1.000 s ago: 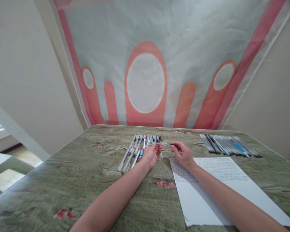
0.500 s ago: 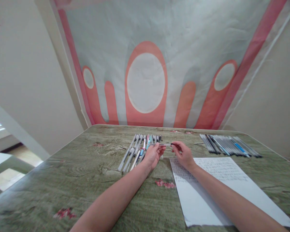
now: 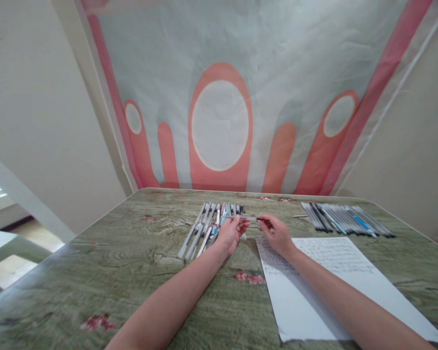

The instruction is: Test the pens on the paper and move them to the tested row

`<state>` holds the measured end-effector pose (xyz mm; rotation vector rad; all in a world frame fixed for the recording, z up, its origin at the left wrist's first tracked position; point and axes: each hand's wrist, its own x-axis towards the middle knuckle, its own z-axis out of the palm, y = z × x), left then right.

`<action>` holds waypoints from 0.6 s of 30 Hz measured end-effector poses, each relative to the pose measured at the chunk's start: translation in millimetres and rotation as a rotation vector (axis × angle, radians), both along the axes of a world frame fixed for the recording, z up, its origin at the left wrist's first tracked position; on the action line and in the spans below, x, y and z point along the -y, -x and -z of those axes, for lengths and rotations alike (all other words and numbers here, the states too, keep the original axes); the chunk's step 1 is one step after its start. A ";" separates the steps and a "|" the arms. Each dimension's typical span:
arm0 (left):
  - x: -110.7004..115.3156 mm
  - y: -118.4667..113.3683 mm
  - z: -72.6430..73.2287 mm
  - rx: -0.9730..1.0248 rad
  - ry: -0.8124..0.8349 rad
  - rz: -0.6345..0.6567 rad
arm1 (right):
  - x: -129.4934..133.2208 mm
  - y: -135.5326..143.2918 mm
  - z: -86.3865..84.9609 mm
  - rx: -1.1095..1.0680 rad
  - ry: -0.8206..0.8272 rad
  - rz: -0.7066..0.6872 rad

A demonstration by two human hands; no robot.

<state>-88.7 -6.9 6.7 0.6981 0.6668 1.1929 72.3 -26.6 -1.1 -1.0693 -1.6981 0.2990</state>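
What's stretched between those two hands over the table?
A slim pen spans from the left hand to the right hand, as the head view shows.

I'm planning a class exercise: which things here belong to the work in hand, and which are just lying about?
Work: pen held by left hand and right hand; probably left pens, right pens, written-on sheet.
Just there, probably: chair-like seat, patterned backdrop.

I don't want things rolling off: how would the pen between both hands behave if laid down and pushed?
The pen is probably stiff, looking straight between the left hand and right hand. It's likely light, being slender. Its long, thin shape may roll, though its cross-section is too small to make out.
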 end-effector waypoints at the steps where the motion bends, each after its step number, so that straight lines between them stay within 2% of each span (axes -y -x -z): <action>1: 0.3 0.3 -0.6 -0.007 -0.009 0.002 | 0.1 -0.2 -0.3 0.002 0.001 0.002; 7: 0.7 0.4 -4.3 -0.076 -0.045 -0.040 | -0.1 -1.7 -0.3 0.062 -0.010 -0.001; 18: 0.9 0.8 -1.7 -0.121 -0.117 -0.059 | -2.2 -3.6 3.5 0.136 -0.022 0.042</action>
